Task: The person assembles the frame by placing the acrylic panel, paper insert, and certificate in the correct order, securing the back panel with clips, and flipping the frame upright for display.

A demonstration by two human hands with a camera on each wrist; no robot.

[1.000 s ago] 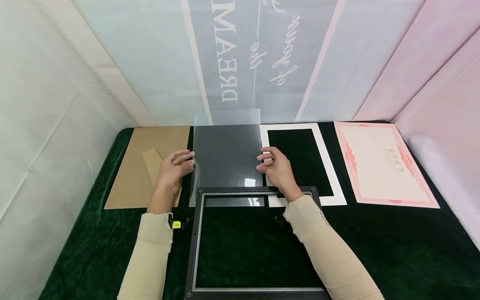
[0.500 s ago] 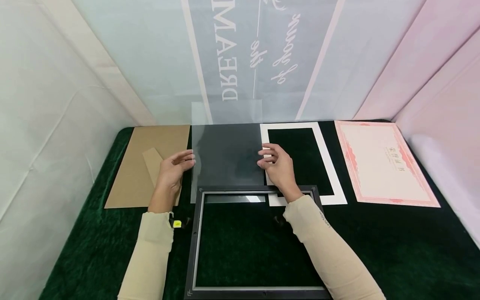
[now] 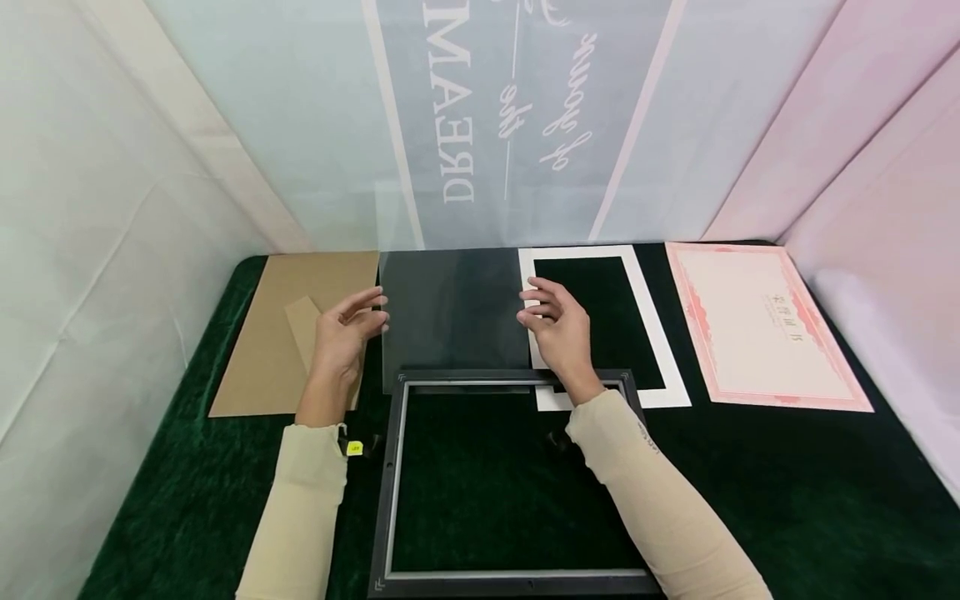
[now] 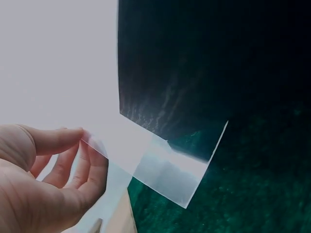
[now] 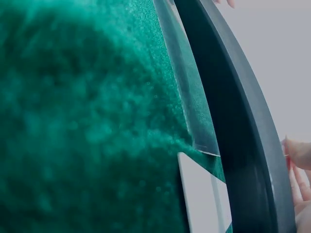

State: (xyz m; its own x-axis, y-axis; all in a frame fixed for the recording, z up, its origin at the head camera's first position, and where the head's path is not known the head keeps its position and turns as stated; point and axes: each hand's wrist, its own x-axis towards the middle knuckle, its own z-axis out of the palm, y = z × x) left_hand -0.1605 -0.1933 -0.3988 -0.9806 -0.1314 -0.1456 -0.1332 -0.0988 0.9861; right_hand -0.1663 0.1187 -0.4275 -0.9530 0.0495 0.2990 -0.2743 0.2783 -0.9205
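A clear, thin rectangular sheet is held between my two hands beyond the far bar of a dark picture frame. My left hand pinches the sheet's left edge between thumb and fingers. In the left wrist view, that hand grips close to a corner region of the transparent sheet. My right hand pinches the opposite edge, above the white mat's left strip. Only part of the right hand shows in the right wrist view, behind the frame's dark bar.
Left lies a brown backing board with a stand flap. A white mat lies to the right, then a pink-bordered certificate. Green cloth covers the table. A printed backdrop rises behind.
The clear sheet has risen and shifted away, its far edge now higher against the backdrop and its near edge farther back. Both hands have moved slightly up with it. The frame stays put.
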